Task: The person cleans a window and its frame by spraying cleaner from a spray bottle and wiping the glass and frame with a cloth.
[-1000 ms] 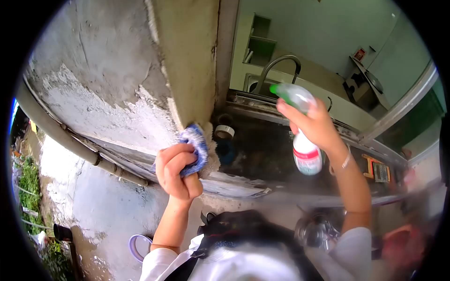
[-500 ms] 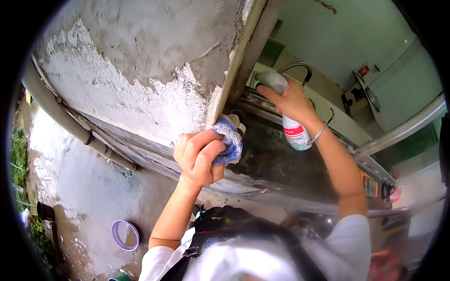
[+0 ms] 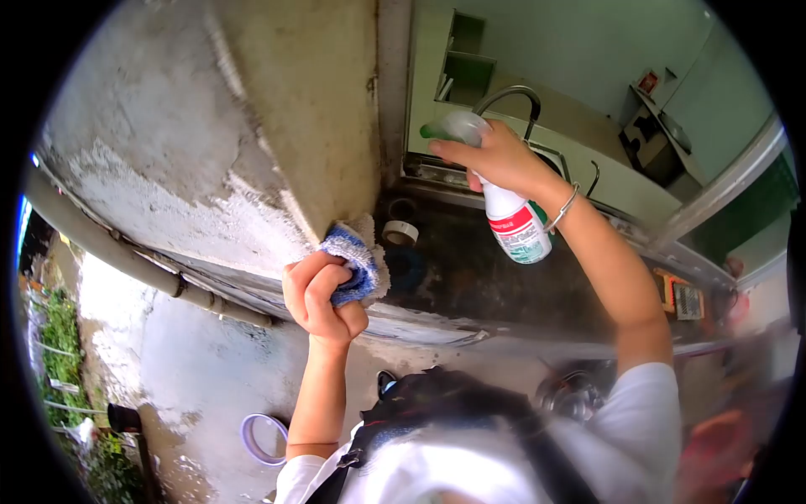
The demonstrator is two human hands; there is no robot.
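Note:
Bunched in my left hand (image 3: 321,296) is a blue and white cloth (image 3: 359,259), its fingers closed around it, close to the corner of the rough wall (image 3: 252,197) beside the window opening. My right hand (image 3: 504,160) grips the neck of a white spray bottle (image 3: 518,225) with a red label band and a greenish nozzle end pointing left. The bottle hangs over the dark sill (image 3: 453,277), in front of the window. Palm and fingers cover part of the bottle's trigger.
Inside the window are a curved faucet (image 3: 525,92) and a pale counter (image 3: 579,147). A tape roll (image 3: 400,233) sits on the sill near the cloth. An orange-edged grater-like item (image 3: 684,298) lies at the right. Below left are a grey pipe (image 3: 109,231) and a purple-rimmed basin (image 3: 264,438).
The view has turned toward the window, so more of the sill and the tape roll shows. Both hands appear further left, still holding the cloth and the spray bottle.

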